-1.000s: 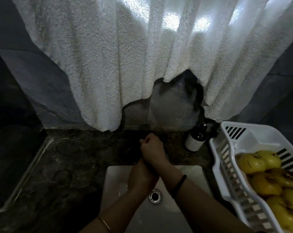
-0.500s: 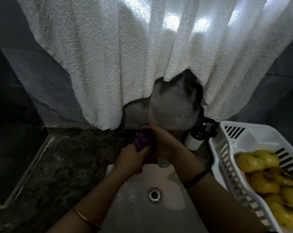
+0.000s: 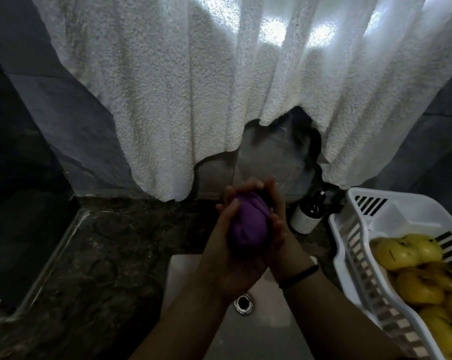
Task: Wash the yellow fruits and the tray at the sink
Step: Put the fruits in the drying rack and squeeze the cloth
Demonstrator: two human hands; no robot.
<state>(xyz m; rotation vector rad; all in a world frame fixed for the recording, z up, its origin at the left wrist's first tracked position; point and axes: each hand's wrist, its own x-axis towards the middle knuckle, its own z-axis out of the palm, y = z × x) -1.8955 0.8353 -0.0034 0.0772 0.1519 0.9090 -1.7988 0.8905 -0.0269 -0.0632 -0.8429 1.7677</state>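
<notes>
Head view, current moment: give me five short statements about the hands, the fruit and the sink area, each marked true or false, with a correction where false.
1. The left hand and right hand together hold a purple object above the sink. True.
2. The yellow fruits lie in the sink. False: they are piled in the white tray on the right.
3. A dark bottle stands between the hands and the tray. True.
4. The black band is on the left wrist. False: it is on the right wrist.
5. The drain is uncovered. True.
</notes>
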